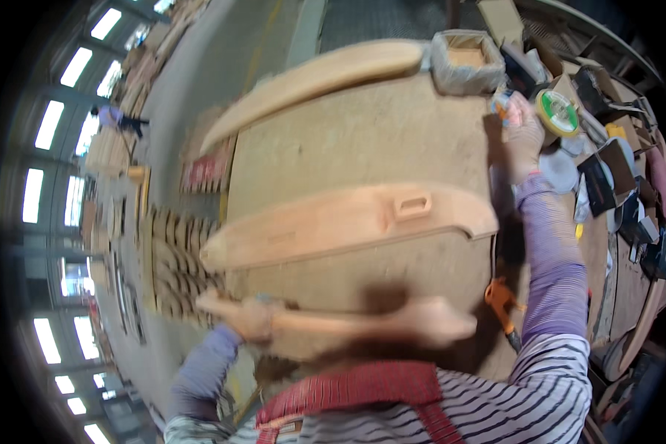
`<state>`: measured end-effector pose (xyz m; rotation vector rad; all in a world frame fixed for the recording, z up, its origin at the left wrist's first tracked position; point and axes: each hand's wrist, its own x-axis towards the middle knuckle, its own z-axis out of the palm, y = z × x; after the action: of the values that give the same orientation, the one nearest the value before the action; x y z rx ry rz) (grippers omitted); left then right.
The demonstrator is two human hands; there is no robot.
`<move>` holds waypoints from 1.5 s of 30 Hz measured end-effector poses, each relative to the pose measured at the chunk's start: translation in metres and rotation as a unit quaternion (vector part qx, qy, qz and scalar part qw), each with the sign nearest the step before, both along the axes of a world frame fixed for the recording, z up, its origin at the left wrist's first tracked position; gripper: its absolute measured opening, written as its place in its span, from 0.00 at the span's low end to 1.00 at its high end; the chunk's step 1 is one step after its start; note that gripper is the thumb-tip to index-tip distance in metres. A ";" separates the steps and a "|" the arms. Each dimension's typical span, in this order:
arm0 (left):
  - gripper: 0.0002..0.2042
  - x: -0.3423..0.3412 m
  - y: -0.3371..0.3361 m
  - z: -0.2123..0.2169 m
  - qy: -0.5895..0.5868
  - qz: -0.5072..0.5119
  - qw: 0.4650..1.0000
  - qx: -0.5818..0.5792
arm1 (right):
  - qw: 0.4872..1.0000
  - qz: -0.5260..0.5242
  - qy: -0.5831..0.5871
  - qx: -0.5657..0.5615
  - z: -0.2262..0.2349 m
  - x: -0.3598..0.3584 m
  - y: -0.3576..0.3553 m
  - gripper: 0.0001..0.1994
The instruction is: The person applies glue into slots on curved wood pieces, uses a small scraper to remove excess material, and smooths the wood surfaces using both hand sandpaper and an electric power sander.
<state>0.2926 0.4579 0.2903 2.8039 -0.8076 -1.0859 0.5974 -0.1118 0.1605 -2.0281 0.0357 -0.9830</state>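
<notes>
My left hand (248, 320) is closed around a long, pale, shaped wooden piece (333, 323), which lies crosswise near my body. Its wider right end is smeared by motion. At the far right of the bench, my right hand (524, 137) is closed at a small blue and orange thing (502, 106), too blurred to name. Between the hands a broad curved wooden part (311, 226) rests on the wooden board (333, 140), with a small rectangular wooden loop (412, 206) on top of it.
Along the board's far edge lies another curved wooden part (325, 66), beside a plastic-wrapped box (451, 78). A green-labelled round tape roll (557, 112) and cluttered boxes (614, 170) stand right. An orange-handled tool (501, 300) lies near my right arm. Stacked curved pieces (177, 251) are left.
</notes>
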 end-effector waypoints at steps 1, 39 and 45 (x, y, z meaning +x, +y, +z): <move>0.21 0.008 -0.003 0.006 -0.012 0.026 0.999 0.026 | 0.969 0.084 0.007 0.231 0.022 -0.012 0.003 0.16; 0.15 -0.244 -0.048 -0.106 0.189 0.600 0.657 -0.416 | 0.948 0.059 0.136 -0.283 0.044 -0.399 0.161 0.20; 0.16 -0.249 -0.085 -0.113 0.165 0.660 0.575 -0.455 | 0.921 0.131 0.334 -0.156 -0.013 -0.362 0.133 0.17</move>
<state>0.0437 0.3731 0.1768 1.3967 0.6456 -0.4970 0.2350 0.0216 0.1477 -2.4978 -0.0292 -0.0994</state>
